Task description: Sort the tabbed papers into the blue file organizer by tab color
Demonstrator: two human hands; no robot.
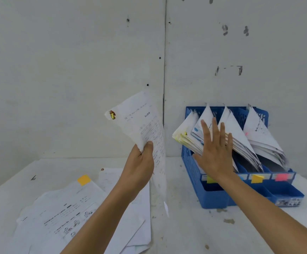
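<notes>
On a white bench set against a pale wall, we are looking down at our own two bare arms reaching forward. Our left hand is closing around the lower edge of a printed sheet, thumb in front and fingers behind, and is holding it upright in the air between the two halves of the scene; a yellow tab is sticking out at the sheet's upper left corner. Our right hand is lying flat and wide open, fingers spread, pressing against the papers standing in the left-hand slots of the blue file organizer, gripping nothing. The organizer is sitting at the right of the bench near the wall, its slots holding leaning bundles of paper that are fanning up to points. Along its front divider, coloured labels are showing: a yellow-green one partly behind our wrist, an orange-yellow label and a pink label. At the lower left, a loose pile of papers is lying flat on the bench, the top one carrying an orange tab.
</notes>
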